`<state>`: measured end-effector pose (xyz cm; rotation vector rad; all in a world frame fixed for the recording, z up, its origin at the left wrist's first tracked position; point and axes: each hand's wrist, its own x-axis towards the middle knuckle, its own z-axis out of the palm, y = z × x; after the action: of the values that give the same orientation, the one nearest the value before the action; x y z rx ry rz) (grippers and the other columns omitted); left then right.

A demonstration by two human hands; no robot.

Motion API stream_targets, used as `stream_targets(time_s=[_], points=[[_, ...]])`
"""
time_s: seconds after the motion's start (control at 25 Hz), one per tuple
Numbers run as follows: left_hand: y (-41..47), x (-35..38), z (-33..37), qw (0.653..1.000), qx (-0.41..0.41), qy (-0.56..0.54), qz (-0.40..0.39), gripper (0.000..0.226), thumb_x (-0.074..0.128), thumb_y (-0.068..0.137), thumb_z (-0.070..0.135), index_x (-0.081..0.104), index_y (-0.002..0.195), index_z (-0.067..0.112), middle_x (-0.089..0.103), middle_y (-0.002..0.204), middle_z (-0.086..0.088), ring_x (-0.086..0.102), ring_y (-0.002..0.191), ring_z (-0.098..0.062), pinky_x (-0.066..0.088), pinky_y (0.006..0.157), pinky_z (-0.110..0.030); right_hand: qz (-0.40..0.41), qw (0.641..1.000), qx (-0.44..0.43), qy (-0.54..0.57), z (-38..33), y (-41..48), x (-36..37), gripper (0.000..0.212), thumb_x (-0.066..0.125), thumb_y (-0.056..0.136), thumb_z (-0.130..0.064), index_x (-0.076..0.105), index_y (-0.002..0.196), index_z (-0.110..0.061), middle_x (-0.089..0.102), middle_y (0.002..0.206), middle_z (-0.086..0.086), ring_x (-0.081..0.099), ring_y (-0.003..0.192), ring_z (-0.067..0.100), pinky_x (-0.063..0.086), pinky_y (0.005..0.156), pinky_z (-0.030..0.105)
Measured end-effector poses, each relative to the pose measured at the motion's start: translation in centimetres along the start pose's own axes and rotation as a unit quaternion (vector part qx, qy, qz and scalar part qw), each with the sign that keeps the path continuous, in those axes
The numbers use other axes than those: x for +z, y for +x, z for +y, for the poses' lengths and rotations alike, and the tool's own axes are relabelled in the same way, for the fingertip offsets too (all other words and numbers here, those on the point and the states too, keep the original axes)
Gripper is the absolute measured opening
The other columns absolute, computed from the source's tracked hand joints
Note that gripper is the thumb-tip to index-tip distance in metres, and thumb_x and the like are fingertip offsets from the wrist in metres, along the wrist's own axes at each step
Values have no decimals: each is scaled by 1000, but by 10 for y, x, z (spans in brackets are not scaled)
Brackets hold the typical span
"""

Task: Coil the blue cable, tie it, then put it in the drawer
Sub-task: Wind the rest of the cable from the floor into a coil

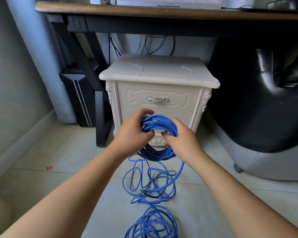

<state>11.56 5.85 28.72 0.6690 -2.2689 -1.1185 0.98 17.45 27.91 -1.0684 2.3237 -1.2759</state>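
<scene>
Head view showed the left hand (133,132) and right hand (181,137) before the cabinet (158,73), each grip clamped on the half-wound cable (159,122). Much of it lay loose on the floor (58,160) below. It was not yet tied, and the drawer (156,107) was closed.

The blue plastic-jacketed cable (157,124) looks smooth with a slight sheen. The cream-white carved nightstand (159,73) behind it has a smooth, painted, satin finish, and the ornate silver metal handle (156,99) on its front glints. Above the nightstand, the dark brown wooden worktop (127,12) shows grain and a dull, worn edge. Right of the nightstand, the black padded chair (265,74) looks like glossy leather or an imitation of it. Under the nightstand, the pale floor tiles (41,152) are smooth and faintly shiny.
</scene>
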Motion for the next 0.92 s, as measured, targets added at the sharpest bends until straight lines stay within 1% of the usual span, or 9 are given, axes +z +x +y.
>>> stream_targets(time_s=[0.12,0.28,0.44,0.56,0.72,0.76,0.8,0.88,0.92], points=[[0,7,-2,989,87,116,-5,50,65,78,13,55,124,29,63,100,10,61,86,-9,48,76,-25,-17,996,-29,-88,1,-2,4,10,56,90,-20,50,94,-26,63,79,4,65,75,28,54,69,42],[3,9,-5,975,113,175,79,16,65,79,25,61,94,25,56,90,8,55,76,-20,47,65,-33,18,998,-31,-49,-3,-1,-1,24,62,85,-21,46,99,-32,64,77,2,64,68,24,54,66,40],[4,14,-5,992,28,115,41,8,61,86,25,53,86,25,60,81,5,64,73,-23,54,68,-40,34,999,22,35,-5,-2,-4,37,72,78,-27,52,108,-35,66,83,-2,65,70,18,55,69,38],[7,11,-3,996,-70,-16,48,5,58,93,20,55,88,19,60,68,-3,64,50,-19,52,53,-28,36,993,58,101,-1,-4,1,35,74,79,-36,53,107,-32,67,95,-5,68,86,18,56,81,41],[9,12,-1,968,-147,-172,108,10,54,96,14,61,101,9,53,58,-8,54,38,-15,38,39,-17,63,993,59,82,-2,-12,10,40,71,85,-33,44,115,-30,59,91,-7,57,77,-2,43,63,8],[7,14,0,960,-162,-193,119,12,53,96,13,61,103,8,53,57,-9,53,38,-15,37,38,-16,66,990,67,109,-2,-13,14,41,72,85,-29,45,115,-29,60,88,-8,58,75,-4,42,62,5],[5,17,1,954,-174,-210,127,13,53,95,13,60,104,7,53,56,-10,53,39,-15,36,38,-15,64,980,82,167,-2,-13,16,40,73,84,-25,48,116,-26,63,85,-8,63,75,-2,46,67,6],[0,23,3,941,-200,-243,123,9,54,95,14,60,100,10,54,57,-9,55,43,-15,39,42,-16,55,945,127,297,-2,-8,17,31,71,85,-16,56,113,-19,67,72,-6,72,70,13,55,84,30],[-1,25,3,936,-215,-257,105,6,55,95,16,59,97,12,56,57,-7,57,48,-16,43,49,-19,55,933,139,327,-1,-6,15,23,69,87,-14,59,106,-18,63,61,-7,71,63,14,55,84,37]])
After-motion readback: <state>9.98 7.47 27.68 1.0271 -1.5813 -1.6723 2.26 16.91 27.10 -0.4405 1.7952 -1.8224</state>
